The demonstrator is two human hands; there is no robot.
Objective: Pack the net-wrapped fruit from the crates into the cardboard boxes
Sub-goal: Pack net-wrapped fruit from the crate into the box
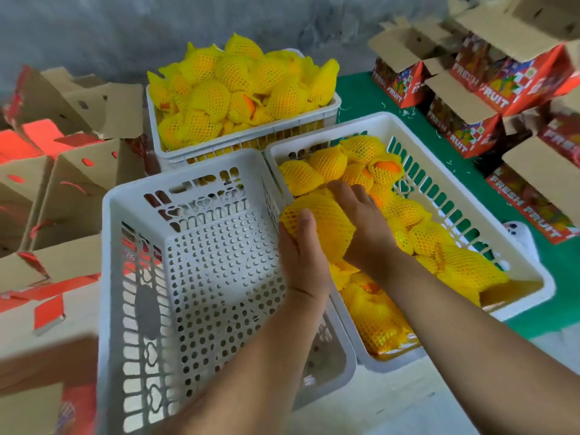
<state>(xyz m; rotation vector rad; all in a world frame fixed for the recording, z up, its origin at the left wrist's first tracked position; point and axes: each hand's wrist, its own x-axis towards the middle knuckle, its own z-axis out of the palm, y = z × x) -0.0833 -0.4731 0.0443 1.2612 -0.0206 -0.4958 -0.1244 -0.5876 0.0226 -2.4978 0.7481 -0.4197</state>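
A fruit in yellow foam net sits between both my hands at the left rim of the right white crate. My left hand grips its near left side, thumb on top. My right hand curls over its right side. Many more net-wrapped fruit fill that crate. A second full crate of wrapped fruit stands behind. Open red cardboard boxes printed FRESH FRUIT stand at the right.
An empty white crate sits directly in front of me, left of the fruit crate. More open cardboard boxes crowd the left side. Green floor mat shows at the right, with a grey wall behind.
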